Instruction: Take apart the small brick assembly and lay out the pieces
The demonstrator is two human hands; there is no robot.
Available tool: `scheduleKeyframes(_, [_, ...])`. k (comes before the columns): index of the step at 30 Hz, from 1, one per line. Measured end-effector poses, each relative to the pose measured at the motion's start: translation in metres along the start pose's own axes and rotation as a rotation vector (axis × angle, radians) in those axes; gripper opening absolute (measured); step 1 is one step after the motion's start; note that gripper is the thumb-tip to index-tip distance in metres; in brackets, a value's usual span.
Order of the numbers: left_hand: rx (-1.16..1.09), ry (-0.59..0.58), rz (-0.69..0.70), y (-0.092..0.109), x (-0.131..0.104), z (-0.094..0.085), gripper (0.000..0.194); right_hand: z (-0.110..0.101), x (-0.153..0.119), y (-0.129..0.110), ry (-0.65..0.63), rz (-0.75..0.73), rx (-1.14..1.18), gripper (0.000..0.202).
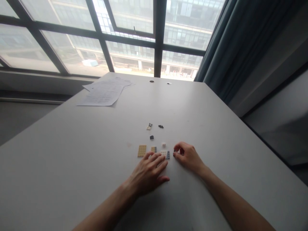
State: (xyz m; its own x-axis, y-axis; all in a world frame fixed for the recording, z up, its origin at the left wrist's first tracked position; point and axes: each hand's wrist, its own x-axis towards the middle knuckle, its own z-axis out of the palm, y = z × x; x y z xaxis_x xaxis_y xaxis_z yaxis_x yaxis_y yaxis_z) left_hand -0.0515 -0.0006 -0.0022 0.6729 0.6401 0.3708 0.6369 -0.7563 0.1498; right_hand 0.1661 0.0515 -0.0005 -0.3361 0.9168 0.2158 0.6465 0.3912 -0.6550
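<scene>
Right hand (190,158) pinches small dark piece (174,154) (shape unclear), just right of grey-and-white plate (167,155), well short of far edge of table (183,106). Left hand (148,172) nearer plate, loosely open, fingertips over its left side; contact unclear.

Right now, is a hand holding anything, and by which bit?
The right hand seems to pinch a tiny dark piece between its fingers; which part they grip is too small to tell.

Plain white table (96,141), blue-grey curtain (216,48)
</scene>
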Motion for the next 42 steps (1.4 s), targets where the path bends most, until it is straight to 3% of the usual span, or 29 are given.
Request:
scheduleKeyframes(4, [0.001,-0.01,-0.003,0.0,0.001,-0.001,0.043,0.008,-0.004,0.002,0.121,-0.125,-0.047,0.007])
scheduleKeyframes(9, [-0.004,-0.044,-0.005,0.0,0.001,-0.001,0.042,0.012,-0.008,0.001,0.033,-0.307,-0.26,0.011])
scheduleKeyframes(16, [0.0,-0.027,0.0,0.0,0.001,0.0,0.038,0.009,-0.012,-0.002,-0.053,-0.39,-0.309,0.011])
scheduleKeyframes(22, [-0.009,-0.054,-0.008,0.0,0.001,0.0,0.04,0.014,-0.016,-0.008,0.016,-0.351,-0.255,0.009])
scheduleKeyframes(27, [0.066,0.026,-0.024,-0.001,-0.001,-0.001,0.042,0.019,-0.021,-0.015,0.145,-0.216,-0.236,0.008])
scheduleKeyframes(34, [0.073,0.002,-0.043,-0.001,0.001,-0.002,0.037,0.02,-0.023,-0.025,0.062,-0.158,-0.293,0.012])
scheduleKeyframes(42, [0.006,0.01,-0.005,0.002,0.002,-0.001,0.038,0.02,-0.02,-0.019,0.044,-0.14,-0.274,0.005])
